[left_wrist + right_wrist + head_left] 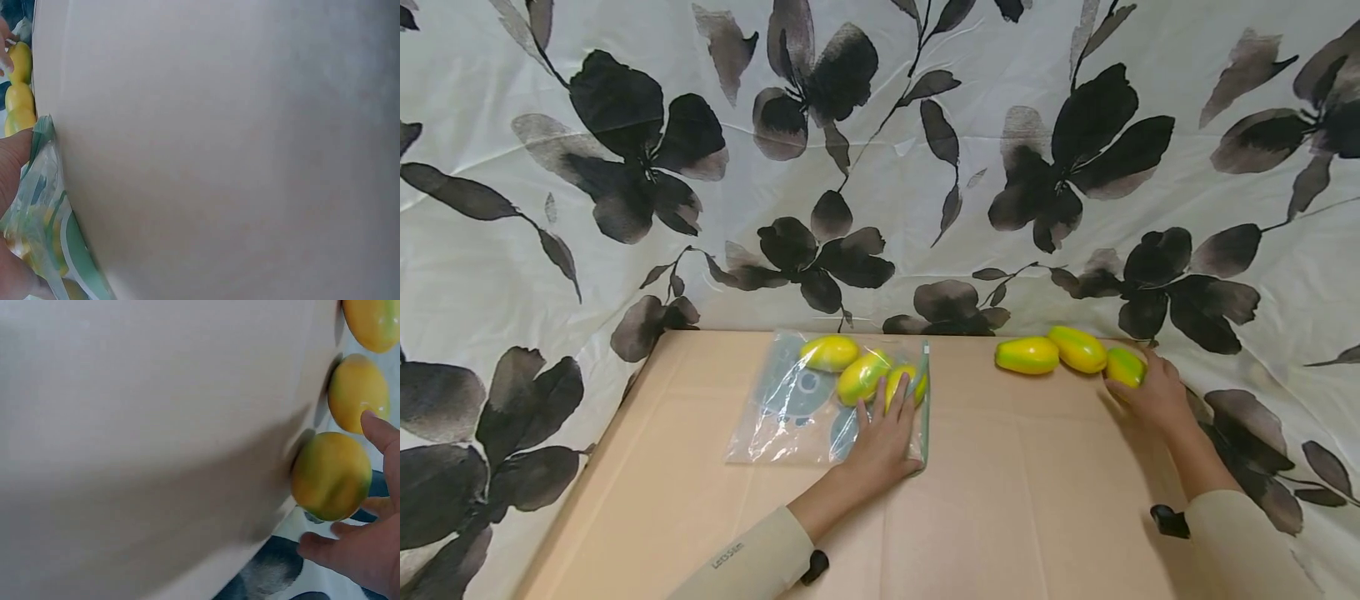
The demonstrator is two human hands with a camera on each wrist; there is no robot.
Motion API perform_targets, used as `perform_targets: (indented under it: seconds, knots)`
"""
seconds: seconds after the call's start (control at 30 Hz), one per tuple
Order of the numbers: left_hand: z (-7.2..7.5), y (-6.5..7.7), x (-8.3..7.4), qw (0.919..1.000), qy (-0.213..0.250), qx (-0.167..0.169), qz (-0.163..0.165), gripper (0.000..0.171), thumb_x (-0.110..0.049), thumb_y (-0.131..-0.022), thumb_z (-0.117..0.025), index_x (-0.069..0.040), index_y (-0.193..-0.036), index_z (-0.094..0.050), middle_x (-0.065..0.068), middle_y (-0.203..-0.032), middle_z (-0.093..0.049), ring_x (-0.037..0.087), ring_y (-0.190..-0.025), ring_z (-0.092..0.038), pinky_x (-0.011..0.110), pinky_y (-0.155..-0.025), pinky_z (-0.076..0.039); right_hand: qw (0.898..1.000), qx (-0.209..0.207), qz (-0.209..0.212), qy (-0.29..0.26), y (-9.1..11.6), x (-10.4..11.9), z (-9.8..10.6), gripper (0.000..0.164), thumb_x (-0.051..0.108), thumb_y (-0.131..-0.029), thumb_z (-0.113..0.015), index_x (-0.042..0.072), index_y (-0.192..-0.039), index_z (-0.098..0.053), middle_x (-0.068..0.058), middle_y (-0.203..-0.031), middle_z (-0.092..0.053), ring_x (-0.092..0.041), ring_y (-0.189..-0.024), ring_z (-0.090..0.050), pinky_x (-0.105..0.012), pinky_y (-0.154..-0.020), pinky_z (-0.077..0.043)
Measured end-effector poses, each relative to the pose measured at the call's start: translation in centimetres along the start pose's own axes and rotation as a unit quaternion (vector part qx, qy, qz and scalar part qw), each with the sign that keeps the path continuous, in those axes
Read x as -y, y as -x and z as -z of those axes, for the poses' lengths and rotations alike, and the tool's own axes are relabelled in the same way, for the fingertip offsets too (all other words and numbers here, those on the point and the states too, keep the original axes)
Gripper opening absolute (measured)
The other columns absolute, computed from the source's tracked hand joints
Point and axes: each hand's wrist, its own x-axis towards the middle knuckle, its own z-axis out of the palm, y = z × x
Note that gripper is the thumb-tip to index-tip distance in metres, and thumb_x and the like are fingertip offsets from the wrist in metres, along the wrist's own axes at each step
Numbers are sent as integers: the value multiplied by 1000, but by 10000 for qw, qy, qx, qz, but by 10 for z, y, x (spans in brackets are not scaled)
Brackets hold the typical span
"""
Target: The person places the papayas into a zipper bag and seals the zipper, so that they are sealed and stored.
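Note:
A clear plastic bag [748, 442] with a pale blue print and a green strip along its right edge lies flat, with three yellow-green mangoes [829, 354] showing in it. My left hand [880, 437] rests on its right side, fingers stretched out over the nearest mango; the left wrist view has the thumb at the green strip. At the far right, three more mangoes sit in a row: a left one [1027, 356], a middle one [1077, 349] and a right one [1125, 367]. My right hand [369, 544] is at the right one, fingers spread loosely around it.
A tan board [970, 500] lies under everything, the row of mangoes along its far edge. Behind and around it spreads a white cloth [910, 242] with dark flowers. Small black devices [1170, 521] sit at both sleeve cuffs.

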Motion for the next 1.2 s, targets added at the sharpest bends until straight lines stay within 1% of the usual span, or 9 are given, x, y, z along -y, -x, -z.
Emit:
perform_targets:
  seconds: [0.07, 0.17, 0.27, 0.37, 0.5, 0.67, 0.87, 1.03, 1.2]
  knots:
    - [0, 0, 0, 10000, 31, 22, 11, 124, -53, -73, -90, -5, -164, -21, 13, -175, -1, 48, -159, -2, 80, -112, -23, 9996, 206, -158, -53, -1, -4, -2, 108, 51, -99, -61, -12, -158, 3, -52, -150, -11, -67, -130, -26, -80, -105, -30]
    - [1, 1, 1, 10000, 45, 36, 5, 124, -53, -73, -90, -4, -164, -20, 13, -175, -1, 48, -159, -2, 80, -112, -23, 9993, 290, -203, -94, -1, -10, -7, 109, 52, -100, -59, -14, -157, 7, -52, -148, -12, -67, -130, -25, -79, -104, -30]
    - [1, 2, 1, 10000, 20, 35, -3, 124, -53, -73, -90, -4, -164, -20, 13, -175, -2, 48, -158, -3, 80, -112, -24, 9996, 201, -89, -156, 0, -16, -12, 106, 50, -101, -58, -14, -157, 4, -51, -145, -18, -65, -127, -29, -77, -100, -32]
    - [2, 2, 1, 10000, -6, 31, -14, 124, -53, -73, -89, -4, -163, -21, 14, -175, -2, 48, -158, -4, 80, -112, -24, 9997, 89, 57, -213, 2, -21, -15, 100, 45, -102, -58, -16, -157, -1, -49, -139, -26, -62, -120, -35, -72, -94, -35]
    - [2, 3, 0, 10000, 5, 15, -36, 123, -53, -74, -89, -3, -163, -21, 14, -175, -2, 49, -158, -4, 80, -112, -24, 9996, -1, 174, -213, 4, -22, -16, 94, 41, -103, -56, -18, -155, -4, -48, -134, -29, -59, -113, -38, -68, -89, -37]
    - [3, 3, 0, 10000, 23, 38, -18, 123, -52, -74, -89, -4, -163, -20, 14, -175, -1, 49, -158, -4, 80, -112, -23, 9994, -143, 181, -242, 10, -20, -14, 91, 38, -103, -57, -18, -155, -6, -48, -130, -30, -59, -110, -39, -67, -87, -37]
    - [3, 2, -1, 10000, 73, 38, 0, 122, -52, -75, -89, -4, -164, -20, 13, -175, -1, 48, -159, -2, 80, -113, -23, 9988, -369, 135, -279, 21, -20, -10, 90, 35, -102, -60, -20, -152, -10, -45, -126, -35, -56, -106, -41, -65, -85, -39]
    - [3, 1, -1, 9999, 82, 66, -7, 122, -52, -75, -89, -4, -164, -19, 13, -175, 0, 48, -159, -1, 80, -113, -22, 9968, -576, 292, -468, 29, -21, -5, 87, 32, -101, -62, -20, -151, -14, -42, -126, -39, -52, -104, -43, -62, -84, -38]
    - [3, 1, 0, 9999, 99, 66, 11, 123, -52, -75, -89, -5, -164, -19, 13, -175, 1, 48, -159, -1, 80, -113, -22, 9952, -632, 456, -593, 37, -17, 0, 87, 30, -102, -62, -18, -154, -12, -44, -133, -36, -55, -109, -42, -67, -89, -36]
